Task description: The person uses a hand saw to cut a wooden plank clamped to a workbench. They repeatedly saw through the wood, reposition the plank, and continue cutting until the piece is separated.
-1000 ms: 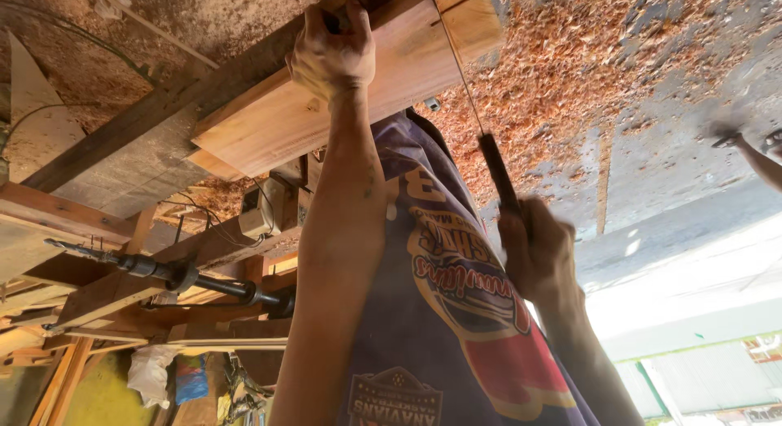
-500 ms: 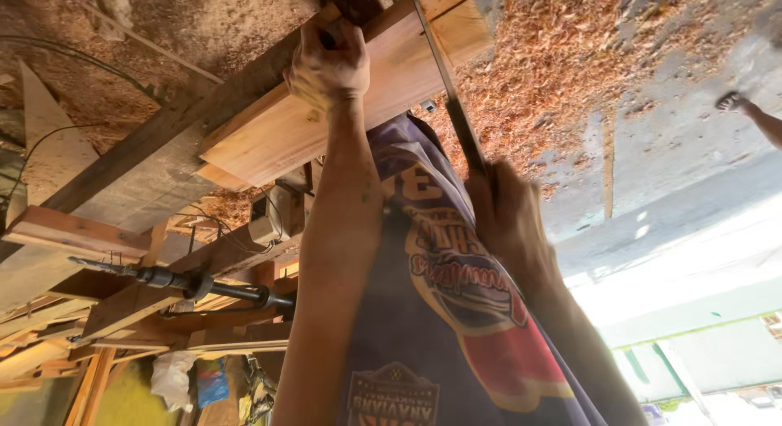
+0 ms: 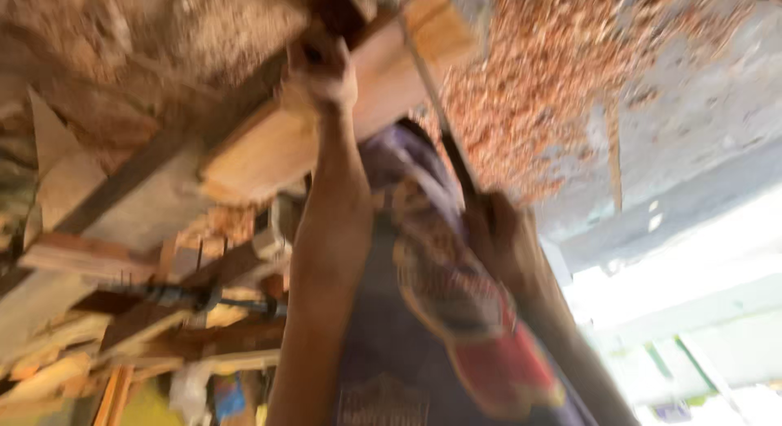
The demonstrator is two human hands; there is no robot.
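The picture is blurred and seems turned over, with the floor at the top. My left hand [image 3: 319, 74] grips the edge of a pale wooden plank [image 3: 285, 149] that lies across a darker beam [image 3: 147, 177]. My right hand [image 3: 498, 234] is closed around the dark handle of a long thin metal tool [image 3: 436, 108]. Its shaft runs up to the plank's end. My patterned purple shirt [image 3: 440, 304] shows between my two arms.
Reddish wood shavings [image 3: 562, 76] cover the grey floor [image 3: 700, 125]. A dark metal bar tool [image 3: 204, 297] lies among stacked timber offcuts [image 3: 73, 344] at the left. Bright daylight [image 3: 700, 287] fills the lower right.
My right hand has moved the thin tool closer to the plank's end. My left hand keeps its grip on the plank. The view has shifted and blurred.
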